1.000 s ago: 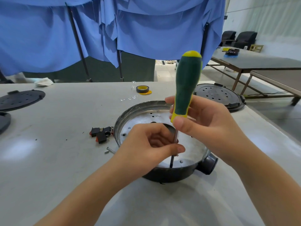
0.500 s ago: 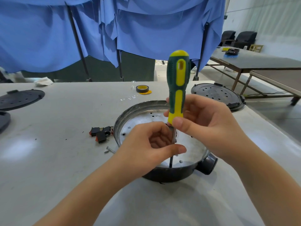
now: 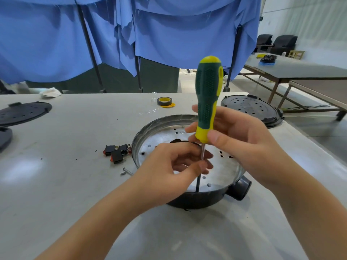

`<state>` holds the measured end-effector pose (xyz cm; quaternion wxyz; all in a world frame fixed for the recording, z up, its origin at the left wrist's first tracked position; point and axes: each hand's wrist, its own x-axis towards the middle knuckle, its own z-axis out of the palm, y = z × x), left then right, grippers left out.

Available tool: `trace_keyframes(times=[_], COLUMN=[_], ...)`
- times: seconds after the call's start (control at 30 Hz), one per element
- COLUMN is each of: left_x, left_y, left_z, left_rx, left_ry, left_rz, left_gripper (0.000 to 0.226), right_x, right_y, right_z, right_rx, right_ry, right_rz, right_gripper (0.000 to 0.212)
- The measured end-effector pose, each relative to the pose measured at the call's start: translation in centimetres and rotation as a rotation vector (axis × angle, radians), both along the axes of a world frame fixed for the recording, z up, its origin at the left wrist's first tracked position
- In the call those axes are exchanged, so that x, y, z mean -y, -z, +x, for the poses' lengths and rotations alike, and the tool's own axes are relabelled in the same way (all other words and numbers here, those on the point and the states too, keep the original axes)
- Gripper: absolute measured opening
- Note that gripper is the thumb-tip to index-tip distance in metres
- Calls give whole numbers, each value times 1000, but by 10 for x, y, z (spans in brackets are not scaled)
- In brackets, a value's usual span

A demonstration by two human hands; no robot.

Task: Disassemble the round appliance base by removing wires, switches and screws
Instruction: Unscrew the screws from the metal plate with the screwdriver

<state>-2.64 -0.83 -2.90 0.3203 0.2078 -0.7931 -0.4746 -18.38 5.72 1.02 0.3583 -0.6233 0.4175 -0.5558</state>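
Table (image 3: 65,184): screwdriver (image 3: 207,102) upright, tip down in base (image 3: 148,132).

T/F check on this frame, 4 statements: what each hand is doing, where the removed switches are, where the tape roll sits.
1. The right hand holds the screwdriver by its handle. True.
2. The left hand lies flat on the table. False: its fingers pinch the screwdriver's shaft inside the round base.
3. The black switches lie on the table left of the base. True.
4. The tape roll sits inside the base. False: it is on the table beyond it.
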Motion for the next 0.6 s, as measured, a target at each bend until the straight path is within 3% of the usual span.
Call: trace_keyframes(times=[0.1, 0.27, 0.43, 0.6], left_x=[-1, -3, -1, -1], left_y=[0, 1, -1, -4], left_z=[0, -4, -2, 3], left_rx=[-45, -42, -51, -60], left_ry=[-34, -125, -74, -41], left_rz=[28, -58, -20, 87], left_gripper=[6, 21, 9, 32], right_x=[0, 1, 0, -2], right_y=[0, 0, -2, -2], right_z=[0, 6, 4, 3], right_rx=[-40, -92, -29, -4], right_ry=[29, 123, 71, 121], right_rz=[31, -26, -12, -25], right_gripper=[34, 33, 35, 34])
